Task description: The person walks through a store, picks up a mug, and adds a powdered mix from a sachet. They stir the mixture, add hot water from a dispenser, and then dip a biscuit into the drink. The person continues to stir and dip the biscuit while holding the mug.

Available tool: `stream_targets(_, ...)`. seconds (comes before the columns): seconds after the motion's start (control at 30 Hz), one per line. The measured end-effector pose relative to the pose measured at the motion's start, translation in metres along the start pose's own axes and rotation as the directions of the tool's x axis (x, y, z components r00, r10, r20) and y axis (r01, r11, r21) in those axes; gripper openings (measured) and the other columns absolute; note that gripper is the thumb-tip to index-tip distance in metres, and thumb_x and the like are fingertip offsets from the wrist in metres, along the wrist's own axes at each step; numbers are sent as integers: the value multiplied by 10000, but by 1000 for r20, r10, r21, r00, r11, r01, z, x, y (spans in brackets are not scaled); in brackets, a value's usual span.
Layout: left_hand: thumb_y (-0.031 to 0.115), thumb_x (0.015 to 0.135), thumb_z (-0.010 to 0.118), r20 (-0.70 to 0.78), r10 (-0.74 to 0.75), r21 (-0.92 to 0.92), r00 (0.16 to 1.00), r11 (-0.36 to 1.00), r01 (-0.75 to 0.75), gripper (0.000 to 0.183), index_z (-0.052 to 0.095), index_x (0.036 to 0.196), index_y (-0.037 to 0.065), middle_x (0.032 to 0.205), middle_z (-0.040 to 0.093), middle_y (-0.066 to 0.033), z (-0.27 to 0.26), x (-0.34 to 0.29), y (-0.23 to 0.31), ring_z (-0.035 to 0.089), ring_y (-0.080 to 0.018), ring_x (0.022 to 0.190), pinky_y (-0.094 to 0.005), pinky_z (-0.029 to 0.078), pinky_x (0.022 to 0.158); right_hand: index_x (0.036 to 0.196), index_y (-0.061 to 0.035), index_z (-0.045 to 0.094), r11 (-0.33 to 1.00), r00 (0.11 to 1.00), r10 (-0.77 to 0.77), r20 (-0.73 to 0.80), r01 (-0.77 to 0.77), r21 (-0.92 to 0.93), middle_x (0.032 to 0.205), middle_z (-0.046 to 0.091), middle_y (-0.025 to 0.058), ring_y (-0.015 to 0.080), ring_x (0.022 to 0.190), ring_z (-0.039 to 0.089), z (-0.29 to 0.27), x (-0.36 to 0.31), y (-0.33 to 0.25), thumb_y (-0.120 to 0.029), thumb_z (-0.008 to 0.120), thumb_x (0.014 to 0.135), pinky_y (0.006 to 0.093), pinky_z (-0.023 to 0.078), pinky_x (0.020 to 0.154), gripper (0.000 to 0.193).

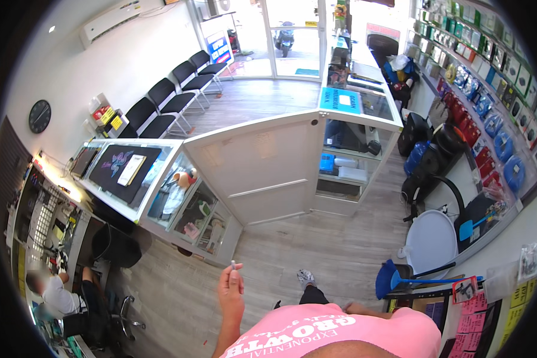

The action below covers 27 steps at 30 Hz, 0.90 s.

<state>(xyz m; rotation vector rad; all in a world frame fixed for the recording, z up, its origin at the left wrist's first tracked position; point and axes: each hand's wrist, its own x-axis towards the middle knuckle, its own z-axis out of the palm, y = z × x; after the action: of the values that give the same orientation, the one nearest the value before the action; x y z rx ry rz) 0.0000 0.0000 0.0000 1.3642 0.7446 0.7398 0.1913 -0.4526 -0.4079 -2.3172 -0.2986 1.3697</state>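
My left hand (231, 287) is raised in front of my body, fingers and thumb pinched together. A small greyish piece (233, 265) sticks up between the fingertips, too small to name. Nearest to that hand is the lower corner of a glass display case (209, 230). My right hand (357, 308) hangs low at my right side, partly behind my pink shirt (340, 328). Its fingers do not show clearly. One of my shoes (305, 276) is on the wood-look floor.
A white half-height gate (262, 167) joins two display cases. At right stand a blue broom (389, 279), a round white lid-like disc (432, 238) and racks of hanging packets. A co-worker (62, 295) sits at a bench at left, beside a black bin (116, 244).
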Motion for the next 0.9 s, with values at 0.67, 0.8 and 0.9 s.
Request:
stream_targets(0.67, 276, 1044, 622, 644, -40, 381, 764, 883, -275, 288, 659, 1134, 6, 819, 636, -91, 223, 56, -2, 558, -164, 737, -322, 459, 678, 1069, -15, 742, 249, 538, -665, -518, 813, 526, 955, 692, 5, 63, 759, 510, -216, -154, -384, -278, 604, 1064, 239, 452, 722, 297)
stream_targets(0.8, 217, 1037, 631, 756, 13, 335, 655, 852, -403, 248, 657, 1165, 6, 822, 638, -66, 320, 89, 9, 544, -160, 760, -325, 469, 709, 1072, -28, 729, 319, 547, -572, -612, 835, 448, 965, 687, -3, 67, 808, 538, -303, -140, -350, -256, 611, 1061, 243, 459, 755, 257)
stream_targets(0.9, 235, 1018, 644, 817, 98, 179, 568, 893, -412, 270, 635, 1173, 15, 938, 679, -162, 386, 108, 7, 640, -329, 823, -400, 495, 732, 1098, -31, 710, 228, 474, -555, -684, 877, 422, 998, 684, 25, 84, 871, 580, -357, -135, -333, -227, 604, 1066, 260, 486, 804, 226)
